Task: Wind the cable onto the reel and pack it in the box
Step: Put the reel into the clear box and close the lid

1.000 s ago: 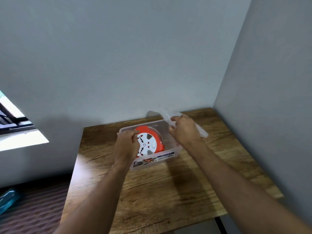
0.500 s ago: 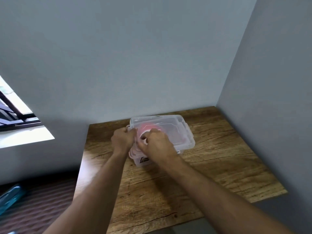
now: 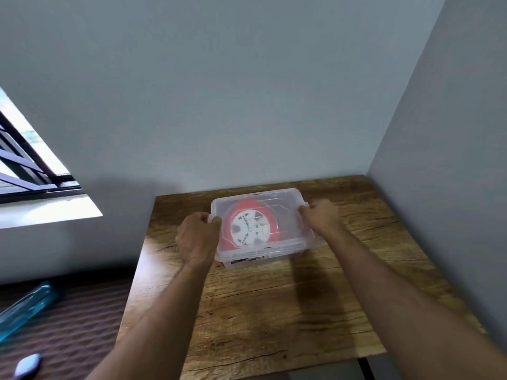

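A clear plastic box (image 3: 296, 245) stands on the wooden table (image 3: 288, 311) near the far wall. Its clear lid (image 3: 285, 204) lies flat on top. Inside, seen through the lid, lies the orange cable reel (image 3: 252, 227) with a white socket face. My left hand (image 3: 199, 237) grips the box's left end at the lid edge. My right hand (image 3: 319, 216) grips the right end the same way. The cable itself is not visible apart from the reel.
Grey walls close the table in at the back and on the right. A window (image 3: 24, 171) is at the left. Beside the table on the dark floor lie a blue bottle (image 3: 24, 308) and a small white object (image 3: 27, 364).
The lid, held up in my right hand a second ago, now sits on the box. My right hand moved from the lid's left part to the box's right end.
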